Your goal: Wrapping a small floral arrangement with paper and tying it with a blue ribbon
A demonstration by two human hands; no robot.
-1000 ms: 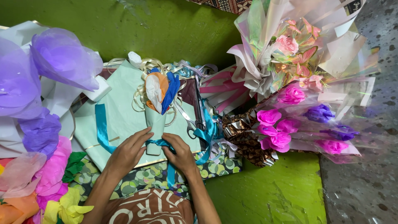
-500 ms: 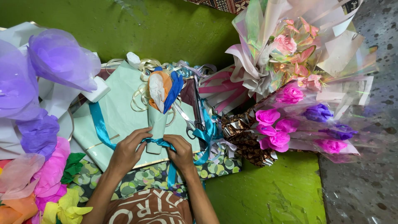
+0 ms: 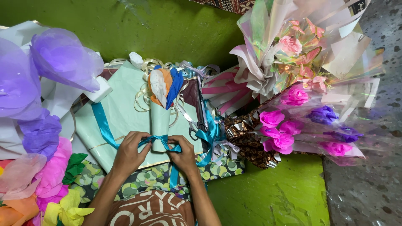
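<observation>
A small pale green paper cone bouquet lies on pale green wrapping paper; white, orange and blue paper flowers stick out of its top. A teal ribbon is wrapped around the cone's lower end. My left hand pinches the ribbon on the cone's left side. My right hand pinches the ribbon on the right side, next to a small loop. A long tail of the ribbon runs up to the left across the paper.
Scissors lie just right of the cone. Curled gold ribbon sits behind it. Wrapped bouquets of pink and purple flowers fill the right. Large purple, pink and yellow paper flowers crowd the left. A green mat lies underneath.
Both hands have stayed at the cone's base, working the teal ribbon; a small loop has formed by the right hand. The cone has shifted slightly.
</observation>
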